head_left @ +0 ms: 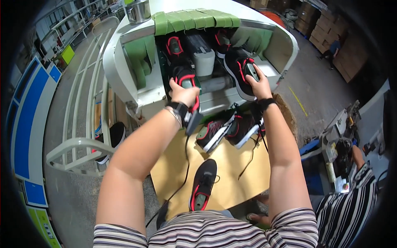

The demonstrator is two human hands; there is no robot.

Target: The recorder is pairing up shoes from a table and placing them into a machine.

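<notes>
My left hand [185,92] is closed around the heel end of a black sneaker [180,69] with a red collar lining, at the mouth of a machine tunnel. To its right, my right hand [259,84] grips a second black sneaker [234,68] by its heel. A dark green shoe last [251,71] fills the opening of this one, and its white sole faces left and down. Deeper inside the tunnel stand two more black and red sneakers [174,44], one on each side of a grey-white block [203,62]. My fingertips are partly hidden against the shoes.
Green flaps [196,20] hang over the white machine housing [111,62]. Below, a tan board [235,182] bears several sneakers [213,133]. A metal rack [76,146] stands at left, a metal cup [138,11] on top. A person in a striped shirt [349,211] works at right.
</notes>
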